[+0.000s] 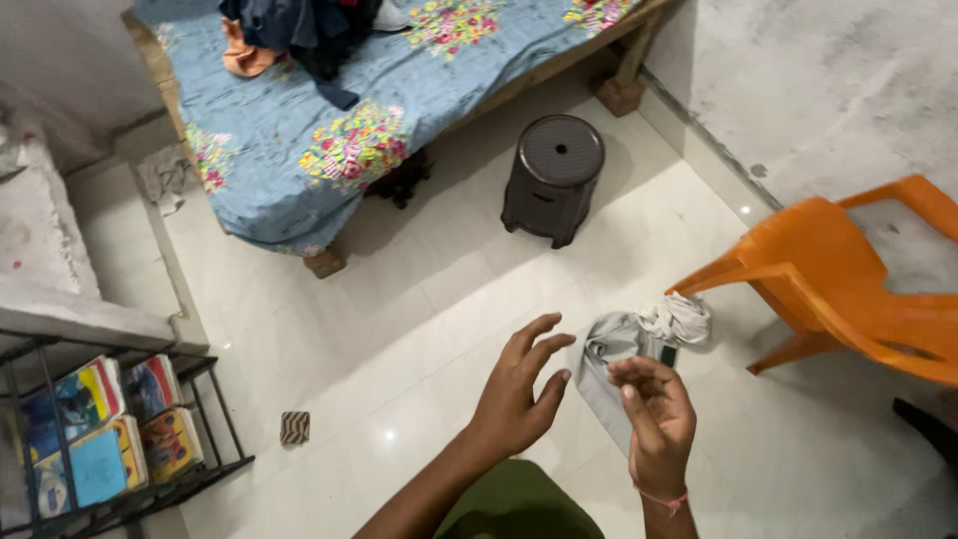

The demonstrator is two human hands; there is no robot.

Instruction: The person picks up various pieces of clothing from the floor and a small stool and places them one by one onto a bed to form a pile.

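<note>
Floor (419, 329): glossy white tiles, reflecting light, bounded at 1 o'clock by a rough grey plastered wall (828, 90). One bed (399, 110) at 12 o'clock, wooden-legged, covered in a blue sheet printed with bright floral patches; a heap of dark clothing (309, 30) lies on it. One stool (554, 178), black moulded plastic, round-topped with a centre hole, stands just right of 12 o'clock beside the bed. One orange plastic chair (848, 284) at 3 o'clock, smooth, curved arms. One black metal wire rack (130, 439) at 9 o'clock holds four colourful books or packets, as far as can be counted. One small striped scrap (294, 427) lies on the tiles at 8 o'clock. Two hands in view near centre. The left hand (519, 394) is spread wide, fingers extended and apart, holding nothing. The right hand (654, 419), a pink thread at the wrist, has its fingertips pinched on one grey garment (624, 344), soft, crumpled cloth with a paler bunched end, hanging just above the floor between the hands and the chair.
</note>
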